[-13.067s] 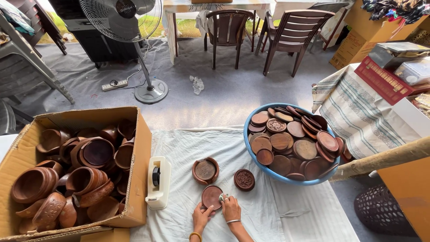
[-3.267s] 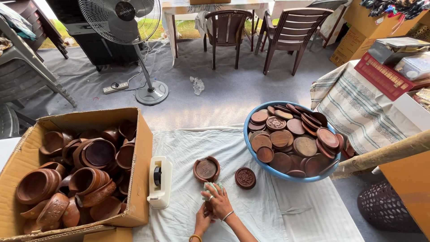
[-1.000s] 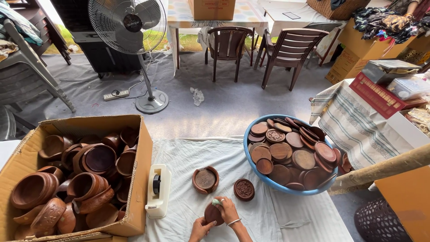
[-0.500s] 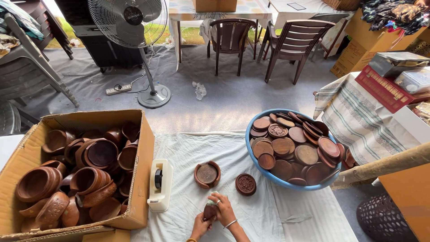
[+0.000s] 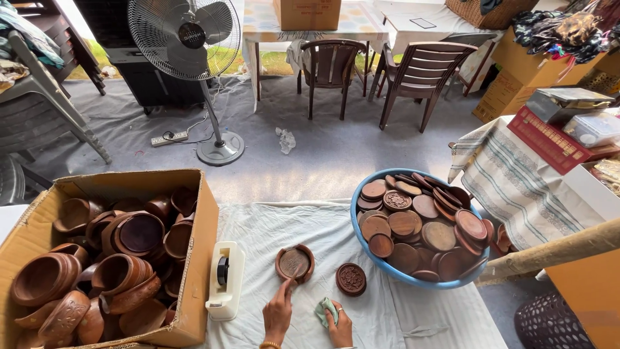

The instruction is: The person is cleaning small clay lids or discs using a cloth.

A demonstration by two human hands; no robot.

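A white sheet [image 5: 323, 232] covers the floor in front of me, and everything I work with sits on it. To my left stands a big cardboard box [image 5: 200, 226] heaped with brown wooden bowls [image 5: 123, 245], some upright, some tipped on their sides. To my right is a blue tub [image 5: 387, 271] piled with round wooden discs [image 5: 420, 223], plain ones and carved ones mixed. Beyond the sheet stand a pedestal fan [image 5: 184, 39] and two brown chairs [image 5: 413, 71].

Just beside the box lies a cream tape dispenser [image 5: 226, 279]. Between it and the tub sits a shallow round wooden dish [image 5: 294, 262], flat on the sheet, and near its right side a small carved disc [image 5: 351, 278] lies apart from it.

My left hand [image 5: 278, 315] is open, empty, with one fingertip stretched up to the near rim of the dish; it seems to touch, though the view is too small to be sure. My right hand [image 5: 339, 326] is closed around a crumpled pale green cloth [image 5: 325, 310], low on the sheet, below the carved disc.
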